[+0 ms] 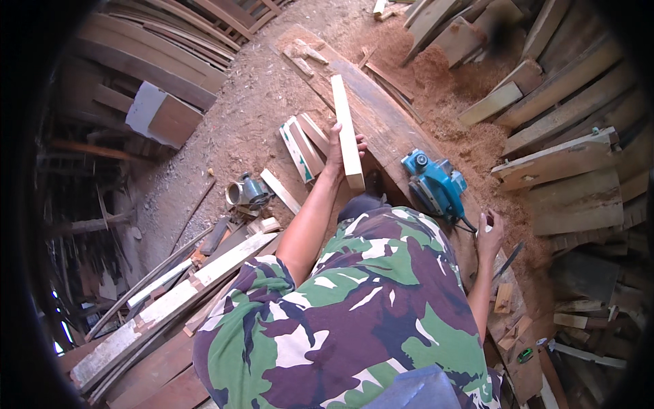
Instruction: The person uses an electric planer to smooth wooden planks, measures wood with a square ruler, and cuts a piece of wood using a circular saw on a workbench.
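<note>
My left hand [335,148] grips a pale wooden block [347,129], long and squared, holding it tilted up beside the plank bench [371,102]. Its thumb is on one side, with fingertips showing past the other. On the bench to the right rests a teal electric hand planer [439,183], its dark cord trailing toward me. Just beyond that cord is my right hand [490,232], apart from the planer. Its fingers are curled in, and a small whitish spot shows between them, too small to name.
Reddish shavings [443,88] heap along the bench's far side. Boards [558,163] lean at the right. Left of my arm lie cut wood pieces [300,146], a dark machine part [251,191] and stacked long timbers [170,307]. A green tape measure [524,355] lies at lower right.
</note>
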Available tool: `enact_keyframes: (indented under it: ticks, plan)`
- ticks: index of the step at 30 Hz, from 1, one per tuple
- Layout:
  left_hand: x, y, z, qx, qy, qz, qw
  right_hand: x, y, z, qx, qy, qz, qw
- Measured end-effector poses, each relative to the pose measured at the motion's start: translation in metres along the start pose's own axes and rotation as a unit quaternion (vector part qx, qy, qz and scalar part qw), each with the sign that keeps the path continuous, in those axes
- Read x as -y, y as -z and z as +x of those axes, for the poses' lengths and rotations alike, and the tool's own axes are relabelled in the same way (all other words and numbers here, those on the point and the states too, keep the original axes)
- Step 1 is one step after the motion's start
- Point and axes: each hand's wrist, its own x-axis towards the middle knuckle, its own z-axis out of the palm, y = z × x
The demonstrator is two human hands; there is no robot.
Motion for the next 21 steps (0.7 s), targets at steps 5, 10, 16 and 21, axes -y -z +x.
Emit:
enact_keyframes:
  ticks: [5, 10, 16, 21]
  plan:
    - [-0.015, 0.000, 0.014, 0.020, -0.011, 0.000, 1.000, 0.017, -0.025, -0.025, 0.046, -0.012, 0.076, 0.996]
    - [-0.023, 0.000, 0.034, 0.035, -0.008, -0.003, 0.999, 0.029, -0.044, -0.036, 0.052, -0.039, 0.065, 0.996]
    - [-0.013, 0.046, 0.102, 0.206, 0.083, -0.165, 0.961, -0.015, -0.044, -0.050, -0.086, -0.035, -0.027, 0.995]
    - [-0.017, 0.083, 0.141, 0.269, 0.140, -0.185, 0.935, -0.040, -0.006, -0.075, -0.152, -0.109, -0.078, 0.979]
